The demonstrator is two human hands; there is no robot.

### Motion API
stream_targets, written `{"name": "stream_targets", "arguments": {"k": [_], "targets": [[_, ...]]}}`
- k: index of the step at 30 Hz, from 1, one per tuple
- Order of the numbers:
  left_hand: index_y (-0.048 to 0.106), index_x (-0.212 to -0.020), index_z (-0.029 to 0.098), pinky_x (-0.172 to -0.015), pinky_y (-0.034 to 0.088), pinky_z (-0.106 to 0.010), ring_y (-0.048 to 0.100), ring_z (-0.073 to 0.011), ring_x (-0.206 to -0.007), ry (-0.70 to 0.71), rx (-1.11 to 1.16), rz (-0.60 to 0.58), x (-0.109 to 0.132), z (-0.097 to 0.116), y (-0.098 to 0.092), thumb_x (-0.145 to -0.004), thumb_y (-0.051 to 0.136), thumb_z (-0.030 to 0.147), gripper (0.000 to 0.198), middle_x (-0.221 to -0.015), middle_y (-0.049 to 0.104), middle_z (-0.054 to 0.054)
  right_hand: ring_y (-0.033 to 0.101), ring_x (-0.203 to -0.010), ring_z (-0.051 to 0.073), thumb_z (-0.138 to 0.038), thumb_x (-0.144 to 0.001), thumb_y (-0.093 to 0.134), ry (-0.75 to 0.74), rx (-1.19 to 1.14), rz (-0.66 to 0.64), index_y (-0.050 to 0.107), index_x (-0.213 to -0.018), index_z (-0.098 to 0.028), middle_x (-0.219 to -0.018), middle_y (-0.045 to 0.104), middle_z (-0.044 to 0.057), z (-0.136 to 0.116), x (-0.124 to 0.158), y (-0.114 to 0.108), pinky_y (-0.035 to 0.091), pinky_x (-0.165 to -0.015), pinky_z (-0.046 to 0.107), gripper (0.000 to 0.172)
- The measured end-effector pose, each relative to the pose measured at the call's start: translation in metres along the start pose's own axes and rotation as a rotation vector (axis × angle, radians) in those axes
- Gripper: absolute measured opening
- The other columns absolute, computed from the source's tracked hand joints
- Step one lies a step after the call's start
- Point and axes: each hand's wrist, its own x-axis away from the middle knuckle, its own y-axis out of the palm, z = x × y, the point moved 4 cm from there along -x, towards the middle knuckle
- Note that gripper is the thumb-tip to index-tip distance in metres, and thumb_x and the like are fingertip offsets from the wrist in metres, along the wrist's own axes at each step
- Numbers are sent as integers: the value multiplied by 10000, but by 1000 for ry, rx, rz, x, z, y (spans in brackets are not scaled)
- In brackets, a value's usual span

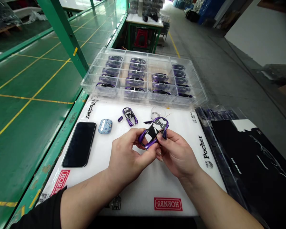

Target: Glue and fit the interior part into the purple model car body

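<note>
A purple and black model car body (154, 132) is held above the white mat (133, 178) by both hands. My left hand (127, 156) grips its near left end. My right hand (175, 152) pinches its right side with the fingertips. A second purple car body (130, 115) lies on the mat just beyond, with a small purple part (120, 119) beside it. A clear compartment tray (143, 76) at the far edge holds several more purple bodies.
A black phone (79, 144) and a small blue earbud case (105, 126) lie on the mat's left. A small clear round dish (158, 112) sits near the tray. Black sheets in clear covers (252, 165) lie to the right. A green table edge (59, 149) borders the left.
</note>
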Motion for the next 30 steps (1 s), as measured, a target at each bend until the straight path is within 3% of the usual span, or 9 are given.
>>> {"name": "stream_targets", "arguments": {"k": [17, 22, 25, 30], "targets": [[748, -1161, 153, -767, 632, -240, 731, -124, -723, 112, -116, 48, 5, -1, 3, -885, 870, 240, 314, -857, 803, 25, 568, -507, 107, -436, -843, 1003, 33, 30, 23, 796, -819, -196, -604, 661, -17, -4, 3, 2, 472, -475, 196, 318], [749, -1158, 163, -763, 635, -246, 738, -127, -720, 111, -109, 51, 5, -1, 3, -881, 875, 236, 313, -862, 808, 26, 561, -507, 96, -430, -843, 1002, 40, 22, 36, 803, -831, -192, -650, 701, -2, -4, 3, 4, 463, -473, 190, 311], [767, -1138, 172, -756, 636, -256, 743, -135, -718, 72, -85, 39, 3, -2, 2, -877, 876, 250, 294, -854, 812, 22, 581, -542, 96, -428, -865, 994, 11, 23, 40, 803, -824, -189, -682, 711, -1, -4, 4, 6, 505, -511, 193, 309], [803, -1044, 187, -684, 623, -252, 738, -139, -676, -125, 78, -32, -2, -10, 2, -860, 860, 269, 209, -819, 816, 11, 624, -622, 118, -445, -937, 940, 24, 22, -1, 839, -905, -187, -764, 745, 25, -3, 5, 8, 570, -577, 223, 279]]}}
